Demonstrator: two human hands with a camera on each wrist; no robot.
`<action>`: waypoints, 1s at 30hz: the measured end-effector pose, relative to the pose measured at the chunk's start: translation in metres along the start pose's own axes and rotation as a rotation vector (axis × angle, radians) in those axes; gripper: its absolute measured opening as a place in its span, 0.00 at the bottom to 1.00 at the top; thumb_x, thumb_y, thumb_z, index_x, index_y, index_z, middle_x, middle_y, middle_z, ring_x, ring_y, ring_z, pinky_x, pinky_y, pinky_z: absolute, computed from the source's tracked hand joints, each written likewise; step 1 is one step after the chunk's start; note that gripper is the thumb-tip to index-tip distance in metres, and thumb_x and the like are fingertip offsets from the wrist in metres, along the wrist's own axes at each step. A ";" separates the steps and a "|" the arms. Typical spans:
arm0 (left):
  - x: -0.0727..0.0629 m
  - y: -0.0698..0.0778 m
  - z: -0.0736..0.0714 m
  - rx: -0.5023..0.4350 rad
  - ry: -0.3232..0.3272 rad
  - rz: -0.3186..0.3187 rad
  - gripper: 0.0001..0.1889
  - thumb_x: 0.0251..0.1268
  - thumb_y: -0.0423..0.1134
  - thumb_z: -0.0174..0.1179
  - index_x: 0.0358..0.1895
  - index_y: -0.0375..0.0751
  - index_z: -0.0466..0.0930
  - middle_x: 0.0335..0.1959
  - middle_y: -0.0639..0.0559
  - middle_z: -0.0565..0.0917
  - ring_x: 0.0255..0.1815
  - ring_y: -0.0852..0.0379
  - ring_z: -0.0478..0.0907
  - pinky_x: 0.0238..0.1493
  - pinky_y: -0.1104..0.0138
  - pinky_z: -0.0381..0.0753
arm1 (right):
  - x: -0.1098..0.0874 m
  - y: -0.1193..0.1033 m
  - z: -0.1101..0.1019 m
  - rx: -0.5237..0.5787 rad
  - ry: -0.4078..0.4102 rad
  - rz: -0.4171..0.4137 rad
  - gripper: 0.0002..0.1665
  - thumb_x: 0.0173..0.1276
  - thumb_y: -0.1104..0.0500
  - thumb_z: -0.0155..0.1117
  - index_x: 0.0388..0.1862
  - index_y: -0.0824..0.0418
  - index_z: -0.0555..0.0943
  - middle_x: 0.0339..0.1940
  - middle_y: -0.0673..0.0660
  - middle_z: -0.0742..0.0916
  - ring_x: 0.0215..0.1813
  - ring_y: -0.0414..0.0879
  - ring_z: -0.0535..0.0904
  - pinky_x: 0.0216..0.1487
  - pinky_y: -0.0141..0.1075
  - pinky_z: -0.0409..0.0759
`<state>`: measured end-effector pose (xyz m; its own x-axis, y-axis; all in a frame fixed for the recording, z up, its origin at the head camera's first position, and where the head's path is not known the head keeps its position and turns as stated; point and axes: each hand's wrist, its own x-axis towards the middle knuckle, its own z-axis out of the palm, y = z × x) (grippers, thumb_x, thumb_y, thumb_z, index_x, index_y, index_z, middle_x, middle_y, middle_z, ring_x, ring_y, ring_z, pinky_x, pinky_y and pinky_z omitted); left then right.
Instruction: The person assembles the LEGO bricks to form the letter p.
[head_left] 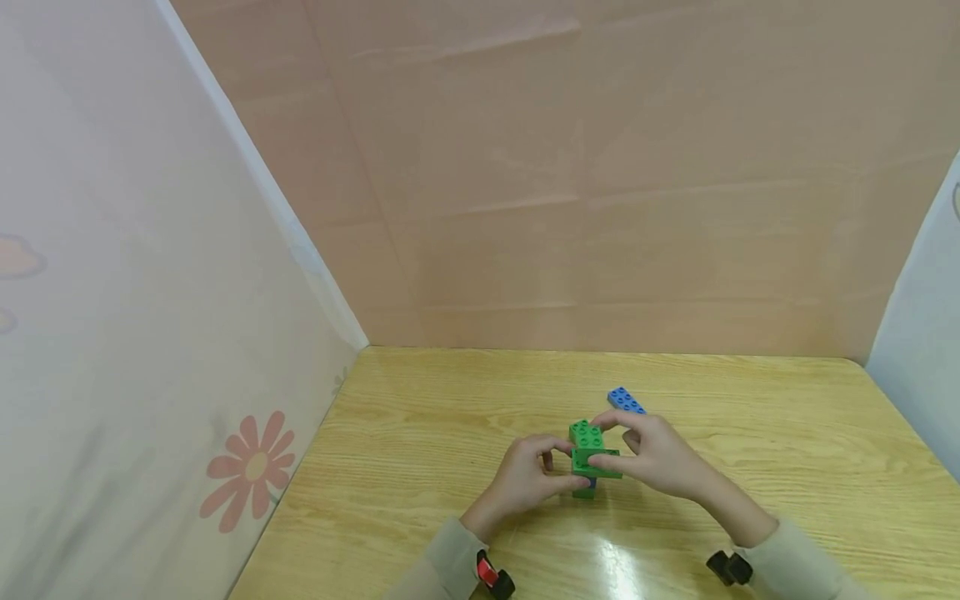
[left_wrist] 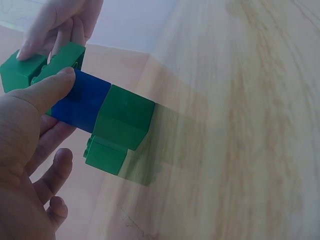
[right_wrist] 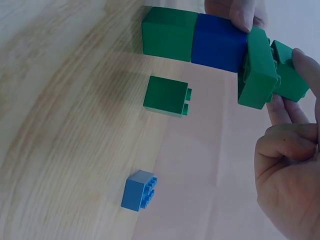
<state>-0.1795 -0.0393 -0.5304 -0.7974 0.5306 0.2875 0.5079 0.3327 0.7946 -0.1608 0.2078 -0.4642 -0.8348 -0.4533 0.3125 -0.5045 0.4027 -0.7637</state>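
A small tower of toy building bricks stands upright on the table between the hands. Its lowest piece is a green brick point(left_wrist: 125, 117), with a blue brick point(left_wrist: 82, 102) on it. Above the blue one, a longer green brick point(right_wrist: 259, 70) juts out to one side. The left hand point(head_left: 525, 479) pinches the tower around the blue brick, its thumb near the joint with the longer brick. At the top is another green brick point(right_wrist: 289, 70), pinched between thumb and fingers of the right hand point(head_left: 663, 454). Studs show in the slanted gap between these two upper green bricks.
Behind the tower on the wooden table point(head_left: 420, 408), a loose blue brick point(head_left: 626, 400) lies studs up. A separate green brick point(right_wrist: 167, 95) stands close behind the tower in the right wrist view. A printed wall point(head_left: 150, 333) borders the left side and a brown backdrop point(head_left: 585, 208) the rear.
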 end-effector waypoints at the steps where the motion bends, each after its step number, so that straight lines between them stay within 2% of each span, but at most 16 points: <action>1: 0.000 0.000 0.000 -0.001 0.000 0.000 0.19 0.57 0.47 0.79 0.51 0.50 0.87 0.46 0.67 0.86 0.28 0.69 0.72 0.26 0.74 0.74 | 0.000 0.000 0.001 0.002 0.000 0.002 0.22 0.63 0.54 0.80 0.55 0.53 0.84 0.16 0.39 0.62 0.18 0.29 0.54 0.17 0.29 0.61; 12: 0.001 0.002 0.000 0.011 0.002 -0.028 0.18 0.57 0.49 0.79 0.49 0.52 0.88 0.45 0.69 0.86 0.29 0.69 0.72 0.29 0.74 0.74 | -0.001 0.000 0.007 -0.004 0.013 -0.031 0.22 0.62 0.53 0.81 0.53 0.53 0.85 0.18 0.39 0.61 0.19 0.28 0.53 0.18 0.29 0.60; 19: 0.000 0.004 0.000 -0.012 0.010 -0.056 0.18 0.57 0.48 0.80 0.49 0.52 0.88 0.44 0.69 0.86 0.30 0.68 0.72 0.29 0.74 0.73 | 0.001 0.002 0.008 -0.075 0.009 -0.054 0.19 0.62 0.50 0.81 0.50 0.50 0.86 0.19 0.37 0.60 0.20 0.28 0.53 0.20 0.27 0.59; 26: 0.000 0.002 0.000 -0.028 0.010 -0.063 0.18 0.57 0.49 0.79 0.50 0.53 0.88 0.44 0.70 0.85 0.30 0.68 0.73 0.29 0.74 0.74 | 0.003 0.004 0.008 -0.133 0.001 -0.085 0.18 0.61 0.50 0.82 0.48 0.48 0.86 0.18 0.39 0.64 0.20 0.28 0.54 0.21 0.26 0.58; 30: 0.000 0.003 -0.001 -0.026 0.009 -0.057 0.18 0.57 0.49 0.80 0.50 0.53 0.88 0.43 0.69 0.85 0.30 0.67 0.74 0.29 0.74 0.74 | 0.003 0.004 0.008 -0.150 0.005 -0.109 0.18 0.61 0.50 0.82 0.49 0.49 0.86 0.24 0.38 0.76 0.20 0.29 0.55 0.21 0.25 0.59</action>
<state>-0.1782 -0.0391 -0.5282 -0.8276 0.5044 0.2461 0.4529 0.3414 0.8236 -0.1635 0.2013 -0.4707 -0.7744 -0.4968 0.3917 -0.6188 0.4660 -0.6323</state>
